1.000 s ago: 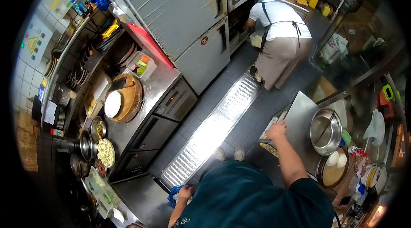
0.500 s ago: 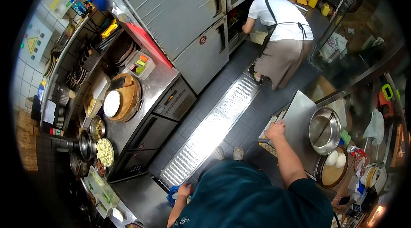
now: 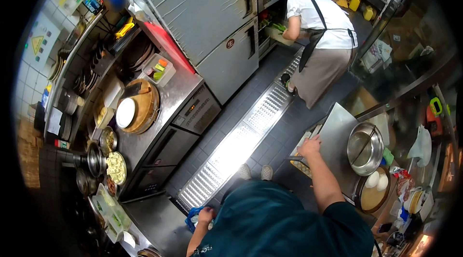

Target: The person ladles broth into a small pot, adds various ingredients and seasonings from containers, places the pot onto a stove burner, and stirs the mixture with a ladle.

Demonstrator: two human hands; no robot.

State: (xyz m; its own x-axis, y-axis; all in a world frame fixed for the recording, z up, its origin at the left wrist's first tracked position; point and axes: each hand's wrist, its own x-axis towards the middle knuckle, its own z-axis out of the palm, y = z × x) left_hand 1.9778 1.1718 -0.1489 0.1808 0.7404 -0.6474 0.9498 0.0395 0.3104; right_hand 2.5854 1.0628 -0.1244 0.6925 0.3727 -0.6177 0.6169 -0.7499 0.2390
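My left hand (image 3: 206, 215) is low beside my body, its fingers closed at the blue plastic bag (image 3: 193, 218). Something pale shows inside the bag, too small to name. With its fingers stretched out, my right hand (image 3: 309, 146) rests at the edge of the steel counter (image 3: 332, 134). Just under that edge a partly open drawer (image 3: 303, 166) shows pale and yellowish contents that I cannot make out. On this counter stands a steel bowl (image 3: 365, 148) with a utensil in it. Beside the bowl, two white rounded items (image 3: 376, 180) lie on a round wooden board (image 3: 371, 201).
A co-worker (image 3: 323, 30) in a hairnet and apron bends at an open lower fridge compartment ahead. A metal floor grate (image 3: 241, 136) runs between the counters. On the left counter are a round chopping block (image 3: 147, 107) with a white plate (image 3: 126, 113), and a bowl of pale chopped food (image 3: 116, 169).
The co-worker has straightened slightly and shifted right, now with green vegetables at the hands over a container. More of the blue bag shows by my left hand. My right hand stays at the counter edge.
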